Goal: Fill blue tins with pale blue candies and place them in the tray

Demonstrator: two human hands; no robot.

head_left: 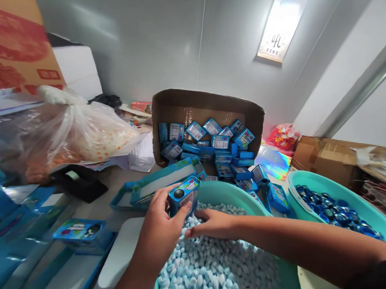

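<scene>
My left hand grips a small blue candy box with a round hole on its end, held over the near teal basin. That basin is full of pale blue and white candies. My right hand reaches across from the right and lies palm down on the candies, fingers curled into the pile just below the box. What the right fingers hold is hidden.
A cardboard carton on its side spills several blue boxes. A second teal basin at right holds dark blue caps. Blue trays, a clear plastic bag and cardboard boxes surround them.
</scene>
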